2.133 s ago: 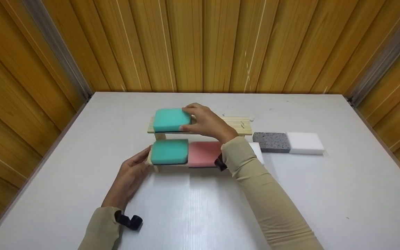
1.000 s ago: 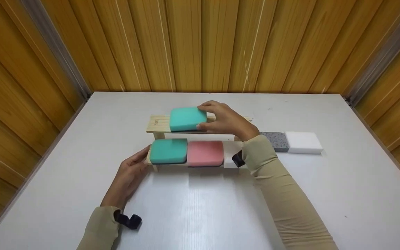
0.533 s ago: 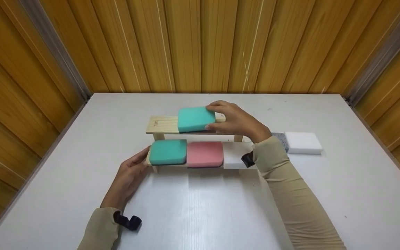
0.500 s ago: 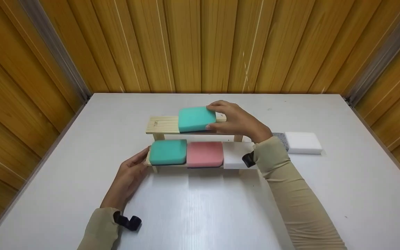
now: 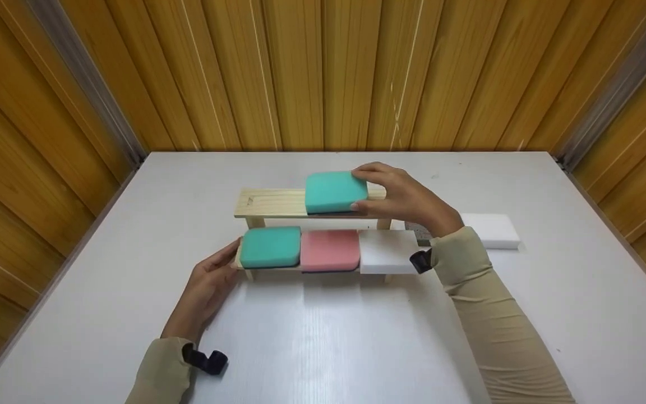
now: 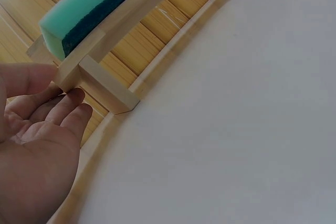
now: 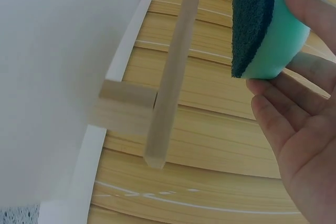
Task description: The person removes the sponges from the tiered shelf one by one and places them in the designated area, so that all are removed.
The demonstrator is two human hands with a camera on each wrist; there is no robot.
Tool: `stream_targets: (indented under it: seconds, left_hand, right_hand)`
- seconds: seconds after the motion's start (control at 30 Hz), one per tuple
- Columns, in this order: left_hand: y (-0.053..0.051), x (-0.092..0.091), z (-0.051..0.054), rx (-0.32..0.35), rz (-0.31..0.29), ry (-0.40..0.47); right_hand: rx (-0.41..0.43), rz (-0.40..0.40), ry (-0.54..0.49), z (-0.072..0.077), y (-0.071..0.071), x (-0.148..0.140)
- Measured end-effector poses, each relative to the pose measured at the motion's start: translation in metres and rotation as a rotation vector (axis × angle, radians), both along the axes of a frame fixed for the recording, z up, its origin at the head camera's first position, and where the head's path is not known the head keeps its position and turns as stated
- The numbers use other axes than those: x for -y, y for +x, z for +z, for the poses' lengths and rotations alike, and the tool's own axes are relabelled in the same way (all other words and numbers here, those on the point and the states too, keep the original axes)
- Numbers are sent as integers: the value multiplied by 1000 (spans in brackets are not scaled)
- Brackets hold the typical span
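My right hand (image 5: 407, 193) grips the right edge of a teal sponge (image 5: 335, 193) with a dark scouring layer underneath. The right wrist view shows a gap between this sponge (image 7: 273, 30) and the upper board of a wooden two-tier rack (image 5: 272, 203). At the lower tier's left end, my left hand (image 5: 211, 280) holds the wood between thumb and fingers, seen close in the left wrist view (image 6: 44, 124). Along that tier lie a second teal sponge (image 5: 271, 247), a pink sponge (image 5: 330, 250) and a white sponge (image 5: 388, 251), side by side.
Right of the rack, a white block (image 5: 494, 230) lies on the white table (image 5: 312, 348). A grey speckled block (image 5: 417, 231) beside it is mostly hidden behind my right wrist. Wood-panelled walls (image 5: 323, 73) stand behind the table and at both sides.
My right hand has carried the teal sponge rightward from over the upper tier's left end to right of its middle. My left hand keeps its hold on the rack.
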State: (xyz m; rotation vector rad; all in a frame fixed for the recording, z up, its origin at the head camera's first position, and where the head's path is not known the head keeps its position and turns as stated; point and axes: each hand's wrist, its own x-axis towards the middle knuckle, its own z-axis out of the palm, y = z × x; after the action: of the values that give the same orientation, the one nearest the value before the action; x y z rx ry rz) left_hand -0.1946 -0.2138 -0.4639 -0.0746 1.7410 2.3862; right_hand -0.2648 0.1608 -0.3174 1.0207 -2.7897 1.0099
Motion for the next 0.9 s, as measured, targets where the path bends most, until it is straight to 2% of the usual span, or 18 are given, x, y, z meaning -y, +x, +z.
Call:
stream_targets:
  seconds: [0.37,0.67,0.9]
  left_hand:
    - [1,3,-1,-24,-20,-31]
    - [4,4,-1,-44,-26,-3]
    - [5,4,0,-42,-23,16]
  right_hand:
    - [-40,-25,3,-1,7,-21]
    - [-128,-37,-28,-9,12,-38]
    - [-161,-50,-58,-15,15,-52]
